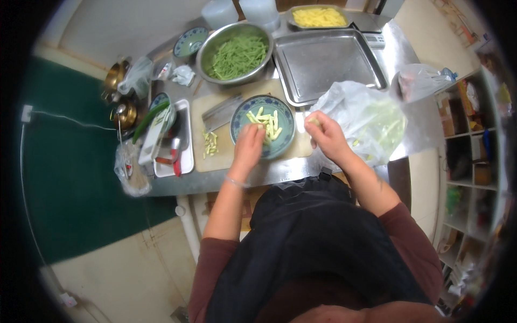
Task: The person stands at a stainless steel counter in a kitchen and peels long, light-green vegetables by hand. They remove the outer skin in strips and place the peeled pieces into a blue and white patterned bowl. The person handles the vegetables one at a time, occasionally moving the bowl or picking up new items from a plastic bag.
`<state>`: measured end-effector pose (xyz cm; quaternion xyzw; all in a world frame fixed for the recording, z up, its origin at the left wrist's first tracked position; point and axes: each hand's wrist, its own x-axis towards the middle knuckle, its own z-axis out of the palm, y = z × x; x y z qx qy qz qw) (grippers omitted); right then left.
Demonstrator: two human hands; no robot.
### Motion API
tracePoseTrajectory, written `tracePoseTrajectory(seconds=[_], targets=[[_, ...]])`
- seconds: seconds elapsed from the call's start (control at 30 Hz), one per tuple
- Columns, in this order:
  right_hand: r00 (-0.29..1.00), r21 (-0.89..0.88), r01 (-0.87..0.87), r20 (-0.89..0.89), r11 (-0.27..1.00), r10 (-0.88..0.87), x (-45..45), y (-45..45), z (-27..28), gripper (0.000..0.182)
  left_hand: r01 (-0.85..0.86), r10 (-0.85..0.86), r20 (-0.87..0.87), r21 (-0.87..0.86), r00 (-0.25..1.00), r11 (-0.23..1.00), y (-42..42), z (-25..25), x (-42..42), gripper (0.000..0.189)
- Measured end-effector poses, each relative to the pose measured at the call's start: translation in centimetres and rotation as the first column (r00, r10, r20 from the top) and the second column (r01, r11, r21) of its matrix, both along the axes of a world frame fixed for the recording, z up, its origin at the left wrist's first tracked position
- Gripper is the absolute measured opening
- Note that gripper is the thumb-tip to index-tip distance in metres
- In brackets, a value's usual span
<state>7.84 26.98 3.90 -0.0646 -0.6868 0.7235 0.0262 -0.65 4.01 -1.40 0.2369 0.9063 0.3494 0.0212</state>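
A green bowl with a blue floral rim (289, 141) stands on a pale cutting board (220, 163) and holds pale green vegetable strips (275, 121). My left hand (249, 145) is over the bowl's left side, its fingers together at the strips; what it grips is mostly hidden. Right of the bowl, my right hand (328, 135) is raised with its fingers curled around a small pale piece, probably vegetable. Beside it lies a clear plastic bag (363, 105) with pale green pieces inside. A cleaver (222, 112) rests left of the bowl, above short cut pieces (210, 144) on the board.
Behind the board stand a steel bowl of green beans (238, 58) and a steel tray (327, 60). Farther back are a tray of yellow strips (319, 18) and a scale (375, 39). At left, a white tray (185, 161) bears a peeler and a bowl with a grater and green vegetable.
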Motion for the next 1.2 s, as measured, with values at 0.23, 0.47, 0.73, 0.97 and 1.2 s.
tracePoseTrajectory(seconds=[0.23,0.47,0.73,0.97,1.2], targets=[[0.985,-0.029,-0.137,0.098,0.99,0.139,0.4,-1.3,-0.1,0.016,0.276,-0.27,-0.066,0.35,0.961,0.895,3.7,6.3,2.7,0.043],[0.924,-0.512,-0.126,0.25,0.849,0.288,0.8,-1.5,-1.5,0.023,0.313,-0.21,-0.33,0.299,0.92,0.901,4.3,6.0,3.3,0.019],[0.941,-0.461,-0.088,0.252,0.883,0.225,1.2,-3.1,-0.8,0.02,0.264,-0.148,-0.393,0.26,0.908,0.929,3.7,5.8,3.0,0.008],[0.954,-0.52,0.044,0.276,0.853,0.119,0.7,-3.2,-1.5,0.015,0.431,-0.306,-0.428,0.233,0.85,0.872,3.0,5.5,3.4,0.013],[0.949,-0.495,0.128,0.314,0.859,0.04,-1.0,-2.7,-1.8,0.013,0.478,-0.397,-0.387,0.14,0.832,0.867,-0.9,3.5,3.9,0.017]])
